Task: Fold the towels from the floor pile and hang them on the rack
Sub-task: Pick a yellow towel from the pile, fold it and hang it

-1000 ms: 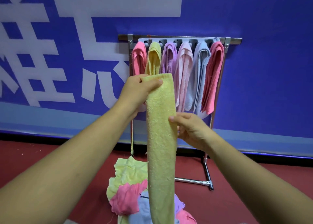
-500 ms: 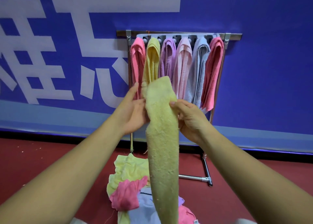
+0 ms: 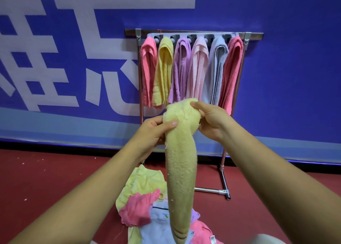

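Yellow towel [image 3: 181,162] is pinched at its top end by both hands; left hand [image 3: 153,133] has its fingers [image 3: 170,124] clamped on the left edge of the bunched top, right hand [image 3: 210,121] has its fingers [image 3: 196,105] curled over the upper right corner; neither is released; a second ago the left hand held the top high and flat and the right sat lower on the strip, now both meet at the top and the end is rounded over, so a fold of the top looks underway; the rest hangs as a narrow strip down over the floor pile [image 3: 147,197]; behind, the rack [image 3: 193,35] carries six hung towels, well apart from the hands; judgement: folding nearly done, hanging not yet begun, several towels left on the floor.
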Demonstrator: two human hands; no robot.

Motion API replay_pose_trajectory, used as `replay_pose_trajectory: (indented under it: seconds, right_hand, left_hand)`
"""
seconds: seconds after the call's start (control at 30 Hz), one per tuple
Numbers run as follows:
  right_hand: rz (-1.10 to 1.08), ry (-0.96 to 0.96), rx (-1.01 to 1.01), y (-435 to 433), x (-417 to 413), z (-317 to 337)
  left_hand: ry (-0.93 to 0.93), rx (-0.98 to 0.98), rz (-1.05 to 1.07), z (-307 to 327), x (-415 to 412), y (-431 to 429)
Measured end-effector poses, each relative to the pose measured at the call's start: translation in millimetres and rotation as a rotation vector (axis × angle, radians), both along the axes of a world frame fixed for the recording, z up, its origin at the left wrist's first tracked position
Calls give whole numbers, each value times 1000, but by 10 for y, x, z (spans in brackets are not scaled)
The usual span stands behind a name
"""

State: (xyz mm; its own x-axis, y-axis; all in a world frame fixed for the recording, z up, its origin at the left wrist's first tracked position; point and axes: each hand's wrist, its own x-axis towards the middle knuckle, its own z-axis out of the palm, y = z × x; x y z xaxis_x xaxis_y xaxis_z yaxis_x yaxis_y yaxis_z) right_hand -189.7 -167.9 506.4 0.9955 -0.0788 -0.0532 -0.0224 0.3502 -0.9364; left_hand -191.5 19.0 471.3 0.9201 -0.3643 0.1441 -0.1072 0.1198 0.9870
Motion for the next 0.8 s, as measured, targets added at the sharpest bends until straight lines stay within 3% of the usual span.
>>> replay_pose_trajectory:
  seconds: [0.13,0.27,0.4,0.63,0.7,0.8]
  right_hand:
    - [165,51,88,-18,-49,-134]
    - [297,3,12,-57,-143,-348]
    - [424,69,-98,-30,-251,-513]
    - [320,-114,-82,-14,-219,-529]
    - [231,-123,-30,-2,-195,-456]
    - [105,-138,12,-1,-157,-348]
  left_hand:
    - [48,-142,74,98,59,-72]
    - [70,-208,164,198,116,-66]
    - [97,-209,190,257,173,-6]
    - [213,-242,229,214,226,4]
    - [242,-278,162,184,201,-27]
    - [267,-122,-11,54,157,-19]
